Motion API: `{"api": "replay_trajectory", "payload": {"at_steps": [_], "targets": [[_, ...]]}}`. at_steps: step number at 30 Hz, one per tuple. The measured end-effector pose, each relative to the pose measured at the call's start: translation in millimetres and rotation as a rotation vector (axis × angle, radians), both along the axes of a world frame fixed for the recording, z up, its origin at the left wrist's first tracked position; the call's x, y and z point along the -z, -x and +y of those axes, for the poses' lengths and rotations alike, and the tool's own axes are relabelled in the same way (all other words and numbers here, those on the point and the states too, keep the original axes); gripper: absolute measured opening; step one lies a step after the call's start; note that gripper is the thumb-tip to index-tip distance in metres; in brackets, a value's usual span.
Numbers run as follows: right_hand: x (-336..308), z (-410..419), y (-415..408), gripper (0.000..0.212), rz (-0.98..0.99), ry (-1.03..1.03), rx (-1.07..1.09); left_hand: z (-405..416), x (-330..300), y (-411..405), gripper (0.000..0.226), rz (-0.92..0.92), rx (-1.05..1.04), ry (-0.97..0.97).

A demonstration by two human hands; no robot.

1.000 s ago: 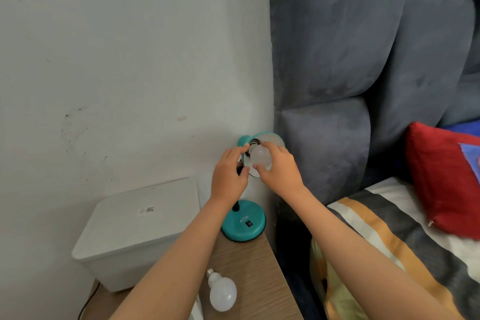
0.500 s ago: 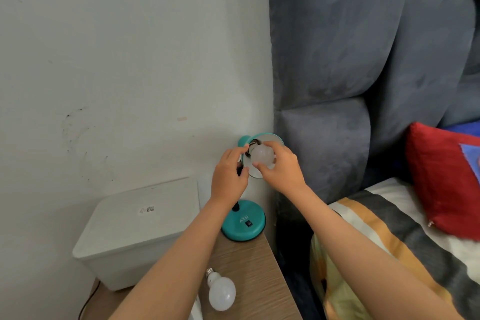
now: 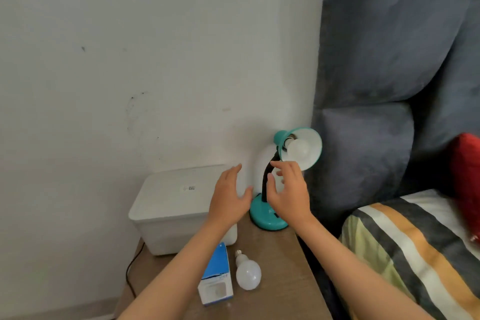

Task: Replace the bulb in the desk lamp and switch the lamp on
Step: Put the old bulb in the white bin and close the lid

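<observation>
1. Desk lamp [image 3: 275,184] sits at the far end of the nightstand [image 3: 280,267], up at about 12 o'clock, with a white bulb [image 3: 298,149] seated in its shade.
2. Half a second ago both hands were on that bulb; now the left hand [image 3: 230,199] and right hand [image 3: 289,193] have dropped away, fingers spread, holding nothing.
3. So the screwing-in looks done (my guess). The other bulb [image 3: 248,274] lies at 6 o'clock beside its box [image 3: 217,278].
4. What's left: the switch on the base.

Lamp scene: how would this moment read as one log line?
bulb sits in lamp socket, unlit | left hand open, empty | right hand open, empty | spare bulb lies on table
</observation>
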State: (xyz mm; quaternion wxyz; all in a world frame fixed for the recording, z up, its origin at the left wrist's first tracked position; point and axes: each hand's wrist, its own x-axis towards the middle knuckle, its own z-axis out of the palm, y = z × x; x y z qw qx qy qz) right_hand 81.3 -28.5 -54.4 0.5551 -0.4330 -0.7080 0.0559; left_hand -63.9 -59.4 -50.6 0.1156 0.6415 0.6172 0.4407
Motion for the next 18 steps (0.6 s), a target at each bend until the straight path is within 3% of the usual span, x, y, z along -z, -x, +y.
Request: {"api": "replay_trajectory", "payload": {"at_steps": [6, 10, 13, 15, 18], "targets": [[27, -18, 60, 0.071, -0.069, 0.530, -0.240, -32, 26, 99, 0.070, 0.181, -0.396, 0.138], [26, -13, 84, 0.090, -0.080, 0.690, -0.282, -48, 30, 149, 0.093, 0.156, -0.575, 0.254], [28, -7, 100, 0.107, -0.173, 0.757, -0.281, -51, 34, 176, 0.110, 0.051, -0.526, 0.374], [31, -4, 107, 0.119, -0.257, 0.793, -0.290, -51, 36, 185, 0.114, -0.066, -0.410, 0.380], [32, 2, 106, 0.124, -0.292, 0.766, -0.280, -53, 38, 184, 0.114, -0.103, -0.323, 0.352]]}}
